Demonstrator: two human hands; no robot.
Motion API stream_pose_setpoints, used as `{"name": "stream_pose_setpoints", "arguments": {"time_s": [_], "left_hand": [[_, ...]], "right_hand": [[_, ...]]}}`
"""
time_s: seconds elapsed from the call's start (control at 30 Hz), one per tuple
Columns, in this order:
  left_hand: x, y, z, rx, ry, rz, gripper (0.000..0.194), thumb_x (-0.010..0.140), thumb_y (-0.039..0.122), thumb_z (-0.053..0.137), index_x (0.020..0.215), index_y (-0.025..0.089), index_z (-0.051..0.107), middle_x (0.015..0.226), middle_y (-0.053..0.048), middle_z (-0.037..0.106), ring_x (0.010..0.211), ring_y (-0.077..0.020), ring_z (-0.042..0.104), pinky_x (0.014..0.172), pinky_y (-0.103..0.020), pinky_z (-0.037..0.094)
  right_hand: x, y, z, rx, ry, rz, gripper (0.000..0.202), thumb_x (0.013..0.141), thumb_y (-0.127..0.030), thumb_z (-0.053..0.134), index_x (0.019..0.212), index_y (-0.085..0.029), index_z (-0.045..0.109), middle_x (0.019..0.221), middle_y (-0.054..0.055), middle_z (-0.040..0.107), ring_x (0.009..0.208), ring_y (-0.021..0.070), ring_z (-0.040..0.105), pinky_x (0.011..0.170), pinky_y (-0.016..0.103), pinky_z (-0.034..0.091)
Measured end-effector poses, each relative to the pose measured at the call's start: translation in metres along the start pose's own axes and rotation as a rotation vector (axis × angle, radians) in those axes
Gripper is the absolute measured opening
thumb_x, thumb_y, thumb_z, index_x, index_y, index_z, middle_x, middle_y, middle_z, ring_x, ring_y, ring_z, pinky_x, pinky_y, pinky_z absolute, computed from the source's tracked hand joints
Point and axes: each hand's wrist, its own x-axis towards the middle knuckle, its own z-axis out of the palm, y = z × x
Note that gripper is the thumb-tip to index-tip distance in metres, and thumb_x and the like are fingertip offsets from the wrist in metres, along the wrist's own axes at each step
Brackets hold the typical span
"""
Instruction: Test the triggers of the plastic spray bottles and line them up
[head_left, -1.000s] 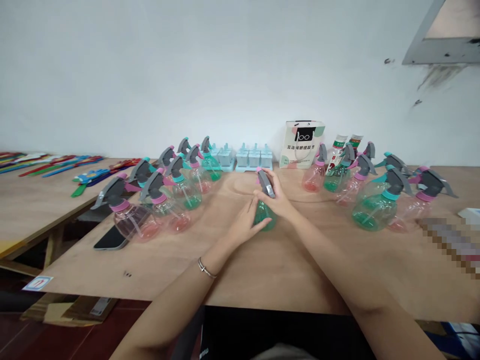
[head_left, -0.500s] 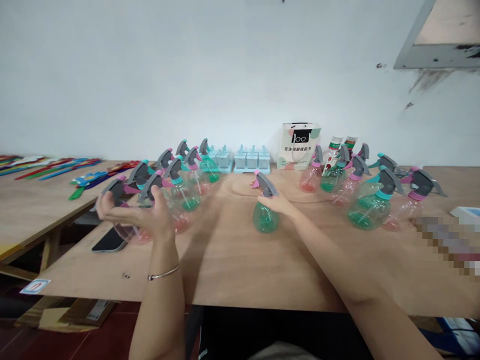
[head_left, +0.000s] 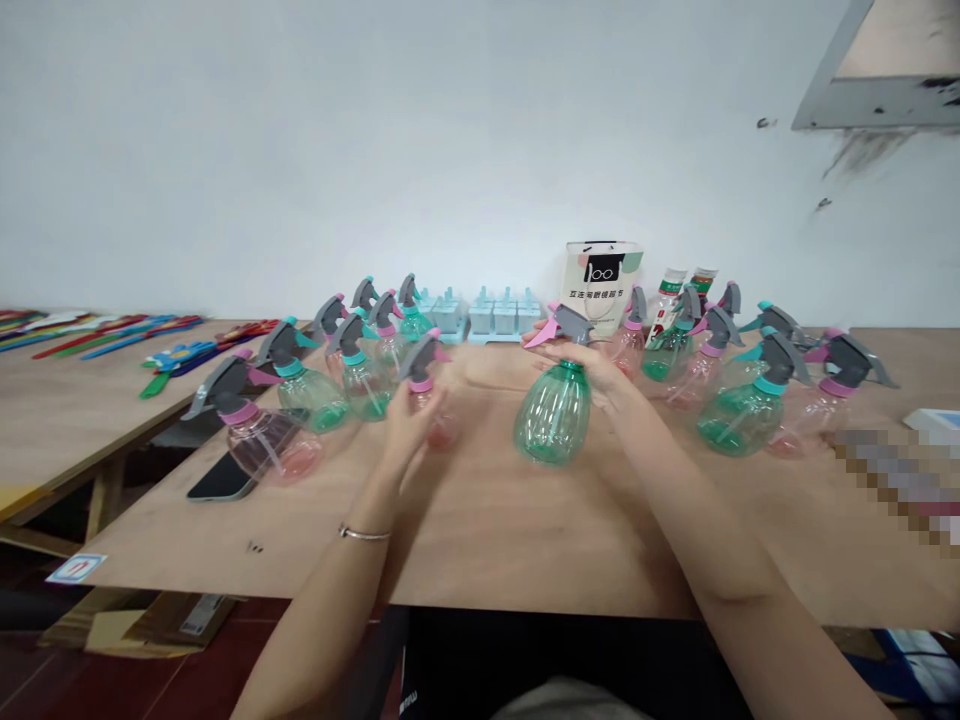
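Note:
My right hand (head_left: 581,360) grips a green spray bottle (head_left: 551,420) by its neck. That bottle has a grey head with a pink trigger, and it is slightly tilted over the table. Closed round the neck of a pink spray bottle (head_left: 441,425) is my left hand (head_left: 409,425); its grey and pink head sticks up above the fingers. Left of that hand stand several more bottles, among them a clear pink one (head_left: 274,445) at the front and a green one (head_left: 315,398) behind it. Another group, with a green bottle (head_left: 739,420), stands to the right.
A black phone (head_left: 221,478) lies at the table's left edge. Light blue ice-pop moulds (head_left: 495,318) and a paper bag (head_left: 600,285) stand at the back by the wall. A side table on the left bears colourful hand-shaped clappers (head_left: 176,357).
My left hand has moved right from the left group and now holds a pink spray bottle there. My right hand has raised the green bottle and brought it closer.

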Motion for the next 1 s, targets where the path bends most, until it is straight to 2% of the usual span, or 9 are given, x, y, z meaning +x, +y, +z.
{"name": "stream_pose_setpoints", "arguments": {"time_s": [0.1,0.17,0.3,0.4,0.53,0.7,0.9,1.0], "left_hand": [[-0.013,-0.002,0.025,-0.002,-0.129,0.066,0.036,0.077,0.046,0.07,0.097,0.018,0.062,0.096,-0.005,0.069,0.09,-0.0203,0.064,0.085,-0.033,0.05],[-0.017,-0.001,0.032,0.021,-0.156,0.089,0.037,0.079,0.046,0.07,0.103,0.018,0.061,0.103,-0.007,0.069,0.097,-0.0223,0.065,0.09,-0.036,0.049],[-0.021,0.003,0.033,0.02,-0.213,0.108,0.044,0.078,0.044,0.073,0.111,0.019,0.058,0.111,-0.009,0.068,0.106,-0.0257,0.064,0.095,-0.041,0.048],[-0.024,0.006,0.032,0.023,-0.24,0.139,0.049,0.076,0.042,0.076,0.115,0.02,0.056,0.115,-0.01,0.067,0.111,-0.0269,0.063,0.097,-0.042,0.048],[-0.025,0.006,0.034,0.041,-0.259,0.152,0.047,0.077,0.041,0.075,0.114,0.019,0.056,0.114,-0.01,0.066,0.113,-0.0274,0.062,0.099,-0.043,0.046],[-0.024,0.004,0.034,0.045,-0.28,0.161,0.048,0.079,0.04,0.074,0.118,0.019,0.054,0.118,-0.01,0.065,0.114,-0.0275,0.061,0.101,-0.044,0.045],[-0.024,0.007,0.032,0.054,-0.274,0.158,0.047,0.078,0.041,0.074,0.115,0.02,0.055,0.116,-0.009,0.065,0.113,-0.0274,0.062,0.1,-0.043,0.046],[-0.024,0.006,0.032,0.066,-0.271,0.172,0.046,0.079,0.042,0.074,0.114,0.02,0.056,0.113,-0.009,0.066,0.112,-0.0272,0.062,0.098,-0.042,0.047]], "right_hand": [[-0.002,-0.007,0.0,0.051,-0.021,0.033,0.027,0.066,-0.03,0.072,0.091,-0.022,0.066,0.09,0.004,0.077,0.103,0.0246,0.072,0.096,0.041,0.056],[-0.003,-0.009,0.001,0.037,-0.056,0.02,0.027,0.065,-0.027,0.069,0.091,-0.021,0.064,0.088,0.005,0.076,0.102,0.0259,0.072,0.095,0.044,0.056],[-0.001,-0.006,0.002,-0.015,-0.067,-0.065,0.032,0.062,-0.026,0.064,0.094,-0.021,0.063,0.085,0.005,0.074,0.098,0.027,0.071,0.092,0.047,0.057],[0.002,-0.003,0.002,-0.006,-0.009,-0.079,0.027,0.056,-0.026,0.061,0.082,-0.021,0.06,0.079,0.004,0.071,0.092,0.0267,0.07,0.089,0.046,0.058],[0.005,0.0,-0.002,0.011,0.047,-0.041,0.019,0.052,-0.027,0.059,0.07,-0.021,0.054,0.072,0.004,0.068,0.084,0.0255,0.069,0.084,0.044,0.058],[0.007,0.005,-0.005,0.008,-0.029,-0.039,0.026,0.054,-0.023,0.057,0.08,-0.021,0.059,0.078,0.004,0.07,0.089,0.0259,0.069,0.085,0.045,0.057],[0.008,0.005,-0.004,0.025,0.047,-0.02,0.025,0.049,-0.025,0.054,0.074,-0.022,0.052,0.077,0.005,0.069,0.085,0.0258,0.069,0.077,0.041,0.058],[0.008,0.006,-0.006,0.032,0.025,-0.017,0.029,0.049,-0.023,0.056,0.079,-0.023,0.056,0.078,0.004,0.069,0.087,0.0256,0.069,0.077,0.04,0.058]]}}
